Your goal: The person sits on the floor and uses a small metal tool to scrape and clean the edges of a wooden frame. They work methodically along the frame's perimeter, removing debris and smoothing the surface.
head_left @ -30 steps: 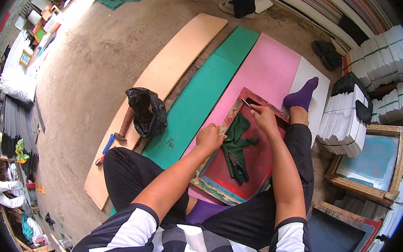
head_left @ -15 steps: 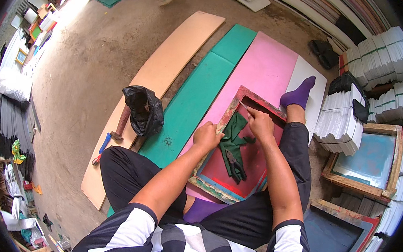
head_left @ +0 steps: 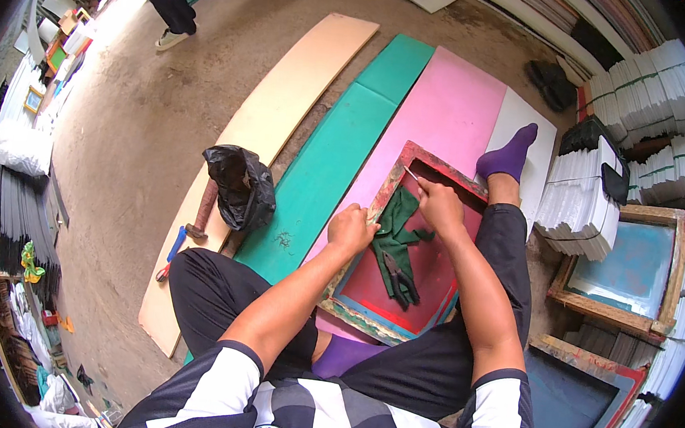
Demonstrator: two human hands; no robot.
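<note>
A wooden screen-printing frame, its rails smeared red and teal, lies tilted across the seated person's lap, its far end reaching toward the purple-socked foot and its near corner resting over the thigh. The left hand is closed around the frame's left rail, steadying it; the right hand is curled tight near the frame's far corner, pinching a thin, pale, blade-like tool whose tip meets the rail there. The frame looks stiff and fairly light, but the mesh stretched inside it is probably taut and easy to puncture, so the rails are the sensible place to grip, never the screen; the paint on the wood may be tacky or slick. Taken as a shallow tray, the frame holds a crumpled dark green cloth, soft and limp, and just nearer the person a pair of pliers lying loose on the mesh, apt to slide if the frame tips further. Left of the frame, on the long boards, sits a black plastic bag with a hammer beside it; its contents are hidden. Right of the frame lie more wooden frames.
</note>
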